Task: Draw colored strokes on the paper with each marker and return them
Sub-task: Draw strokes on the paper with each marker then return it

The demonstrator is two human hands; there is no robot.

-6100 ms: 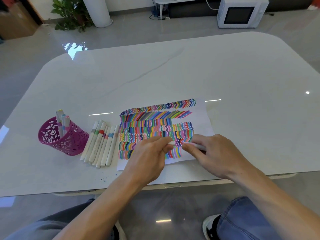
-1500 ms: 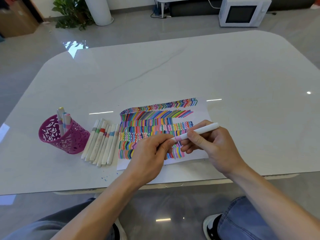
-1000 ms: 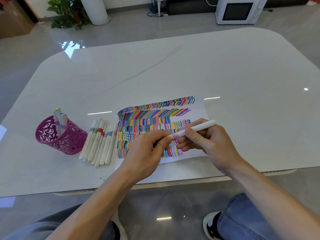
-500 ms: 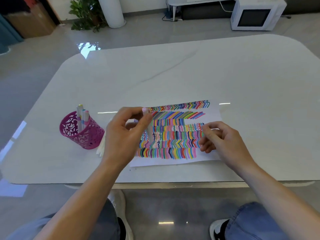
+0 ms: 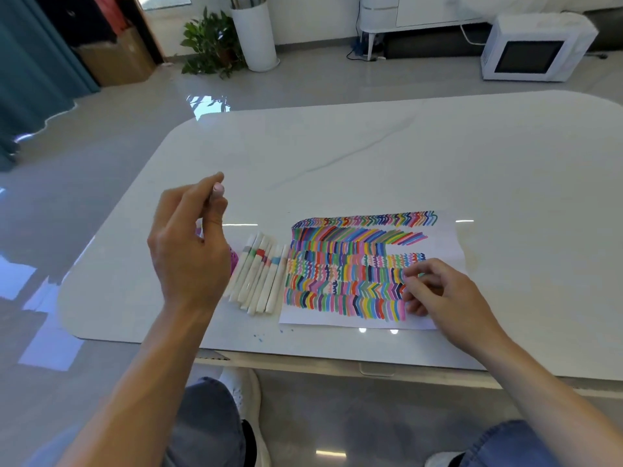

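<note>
Counting what lies on the glossy white bench (image 5: 421, 163), we find one sheet of paper (image 5: 445, 237), one row of white markers (image 5: 259, 274) lying side by side just left of it, about six by our count though the blur makes that unsure, and a sliver of a pink cup (image 5: 233, 261) showing behind the left hand (image 5: 188, 244). That hand is raised above the bench, left of the row, and its fingers (image 5: 215, 210) pinch one marker (image 5: 218, 188), of which only a pale pink end shows above the thumb. The right hand (image 5: 438, 291) rests on the lower right corner of the paper, its fingers curled loosely; whether they hold anything we cannot tell. The paper is flat, white and nearly covered with bands of short coloured strokes, some straight, some wavy, some chevron-shaped. The markers are slim round sticks with coloured bands: grey, green, red and blue can be made out. A few blue specks (image 5: 259, 337) dot the bench near the paper's lower left corner.
</note>
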